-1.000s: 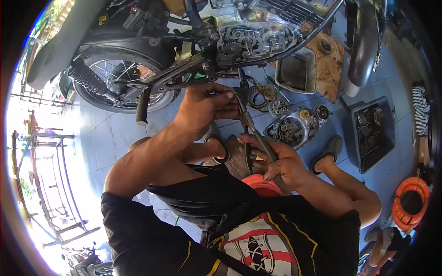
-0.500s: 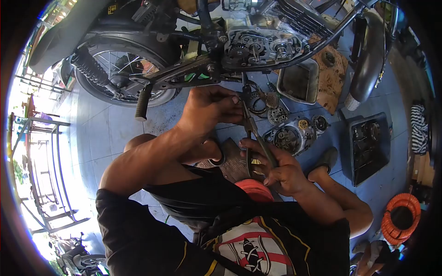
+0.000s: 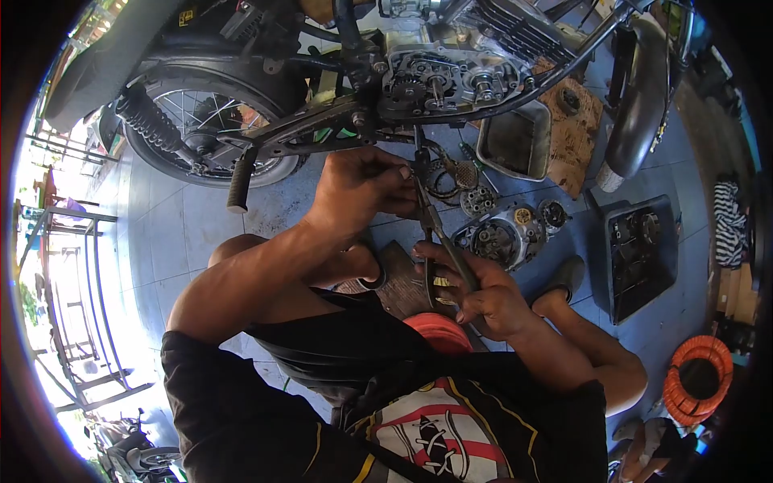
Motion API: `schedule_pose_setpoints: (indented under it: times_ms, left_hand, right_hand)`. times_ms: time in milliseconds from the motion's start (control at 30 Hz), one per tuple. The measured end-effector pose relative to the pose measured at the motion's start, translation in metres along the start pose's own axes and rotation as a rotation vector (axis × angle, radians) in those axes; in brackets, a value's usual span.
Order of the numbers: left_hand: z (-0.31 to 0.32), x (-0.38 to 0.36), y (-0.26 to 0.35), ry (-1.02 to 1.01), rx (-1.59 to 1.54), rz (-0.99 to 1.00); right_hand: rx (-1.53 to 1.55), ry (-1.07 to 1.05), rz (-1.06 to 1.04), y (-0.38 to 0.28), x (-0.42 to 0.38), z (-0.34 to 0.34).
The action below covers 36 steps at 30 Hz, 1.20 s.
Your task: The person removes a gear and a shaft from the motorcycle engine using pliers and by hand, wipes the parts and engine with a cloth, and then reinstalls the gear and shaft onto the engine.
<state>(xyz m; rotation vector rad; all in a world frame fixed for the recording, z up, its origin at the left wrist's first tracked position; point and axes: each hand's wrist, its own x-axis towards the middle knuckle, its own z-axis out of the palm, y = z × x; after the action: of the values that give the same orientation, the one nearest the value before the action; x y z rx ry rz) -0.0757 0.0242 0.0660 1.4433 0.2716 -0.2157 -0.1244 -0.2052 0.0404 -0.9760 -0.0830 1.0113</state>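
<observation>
The right hand (image 3: 491, 302) has its fingers clamped on the pliers (image 3: 432, 223), near side of the engine (image 3: 451, 76); the left hand (image 3: 354, 189) has its fingers together beside the tips

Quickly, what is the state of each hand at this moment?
Left hand: closed, pinching near the tip of the pliers; what it pinches cannot be told.
Right hand: closed, holding the pliers.

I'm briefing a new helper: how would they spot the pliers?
Find the motorcycle engine, its side open. Below it in the picture, the right hand grips the pliers. Unlike the round metal parts on the floor nearby, they have two long, splayed handles.
</observation>
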Motion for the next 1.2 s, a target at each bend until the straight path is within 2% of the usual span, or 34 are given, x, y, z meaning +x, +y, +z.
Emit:
schedule_pose_setpoints:
  times_ms: [167,367,767,1033,1200]
  left_hand:
    - [0.001,0.001,-0.001,-0.014,0.067,0.03]
    - [-0.002,0.0,-0.002,-0.023,0.084,0.054]
    - [-0.002,-0.002,-0.002,-0.013,0.066,0.071]
    - [-0.001,-0.004,-0.004,-0.062,0.107,0.138]
    - [-0.001,-0.004,-0.006,-0.069,0.138,0.204]
  right_hand:
    - [-0.043,0.026,0.04,-0.001,0.0,-0.001]
    - [0.114,-0.027,0.069,-0.006,0.002,0.003]
    - [0.154,-0.05,0.012,-0.004,0.003,0.004]
    - [0.06,0.038,0.098,-0.012,0.0,0.005]
    - [-0.022,0.055,0.037,-0.012,0.001,0.004]
